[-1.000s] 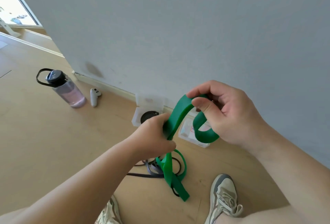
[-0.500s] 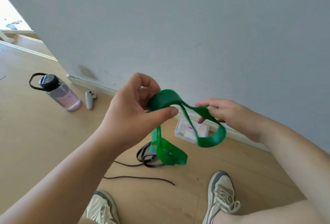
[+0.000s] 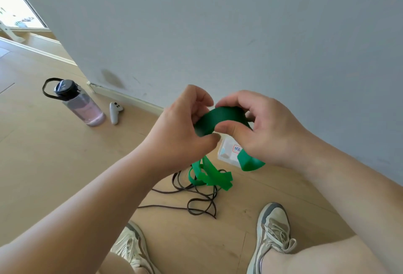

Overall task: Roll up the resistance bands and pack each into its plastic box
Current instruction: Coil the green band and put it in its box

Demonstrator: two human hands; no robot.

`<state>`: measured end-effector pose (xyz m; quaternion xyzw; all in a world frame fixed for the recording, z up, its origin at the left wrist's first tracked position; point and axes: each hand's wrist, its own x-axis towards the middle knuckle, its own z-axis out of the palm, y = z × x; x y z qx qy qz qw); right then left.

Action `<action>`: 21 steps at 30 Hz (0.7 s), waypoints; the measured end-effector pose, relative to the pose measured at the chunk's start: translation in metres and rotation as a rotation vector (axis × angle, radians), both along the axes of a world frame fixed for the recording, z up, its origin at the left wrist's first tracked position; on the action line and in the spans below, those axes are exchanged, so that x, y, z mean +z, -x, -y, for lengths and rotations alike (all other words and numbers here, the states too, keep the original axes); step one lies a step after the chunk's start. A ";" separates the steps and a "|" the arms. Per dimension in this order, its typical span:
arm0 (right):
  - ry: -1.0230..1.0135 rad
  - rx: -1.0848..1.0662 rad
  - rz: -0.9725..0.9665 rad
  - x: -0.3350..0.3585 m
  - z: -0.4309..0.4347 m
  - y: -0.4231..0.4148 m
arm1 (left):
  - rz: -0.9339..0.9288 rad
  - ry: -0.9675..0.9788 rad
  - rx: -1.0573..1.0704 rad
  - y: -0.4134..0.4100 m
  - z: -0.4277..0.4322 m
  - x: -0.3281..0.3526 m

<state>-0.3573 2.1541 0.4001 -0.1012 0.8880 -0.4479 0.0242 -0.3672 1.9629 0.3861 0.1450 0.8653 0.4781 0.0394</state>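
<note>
**Starting the roll of a resistance band.** The left hand (image 3: 181, 129) and right hand (image 3: 263, 129) meet in mid-air above the floor (image 3: 65, 164), and both grip the green band (image 3: 218, 118). The left pinches one side of a raised arc between thumb and curled fingers. The right thumb presses the other side of the arc against its fingers.

Judged from this pose, the step goes well if:
- the plies lie flat on each other with their edges flush;
- the first coil is turned small and tight;
- one hand clamps the coil while the other feeds, so the rubber cannot spring open;
- the free length runs in untwisted.

The band is a wide, flat, opaque green strip, matt and pliant. A short fold juts from under the right hand at 5 o'clock. The rest hangs from the left hand toward 6 o'clock and ends in a slack heap on the floor. That heap overlaps a thin dark band (image 3: 202, 199), which lies in loose loops.

The plastic box (image 3: 226, 155) is clear, with a red-edged label. It sits on the floor at 6 o'clock of the hands, near the wall and partly hidden by them. Whether its lid is on cannot be told.
</note>
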 end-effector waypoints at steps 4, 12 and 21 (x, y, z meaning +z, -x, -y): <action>0.170 -0.046 -0.037 0.005 0.001 -0.005 | 0.229 0.285 -0.175 -0.001 -0.001 -0.037; -0.003 -0.210 0.044 -0.006 -0.054 0.005 | 0.437 0.153 -0.029 0.014 0.022 -0.031; -0.230 -0.051 0.414 -0.017 -0.068 0.004 | 0.020 -0.127 0.111 -0.005 0.028 0.019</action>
